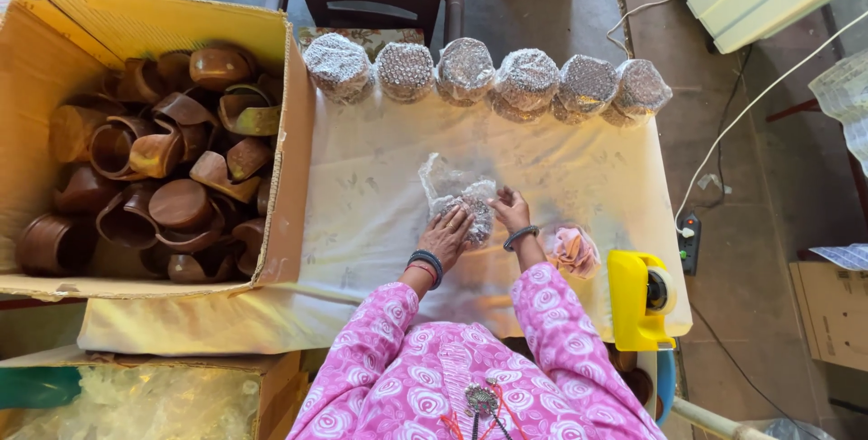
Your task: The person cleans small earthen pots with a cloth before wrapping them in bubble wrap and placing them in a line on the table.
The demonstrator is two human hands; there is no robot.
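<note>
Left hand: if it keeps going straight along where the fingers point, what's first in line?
Likely the bubble-wrapped bundle, which the left hand already touches. Beyond lies bare table cover, then the row of wrapped bundles.

— What carries it all?
— A table (380, 196) under a pale patterned cloth; its far edge meets a dark chair.
— And on it?
— At the left, an open cardboard box (289, 160) heaped with brown clay cups; along the far edge, a row of six bubble-wrapped bundles (488, 74), each touching the next; near the middle, a bubble-wrapped piece (470, 205) under both hands; just right of it, a small clear bag of rubber bands (574, 250); at the near right corner, a yellow tape dispenser (637, 300).
</note>
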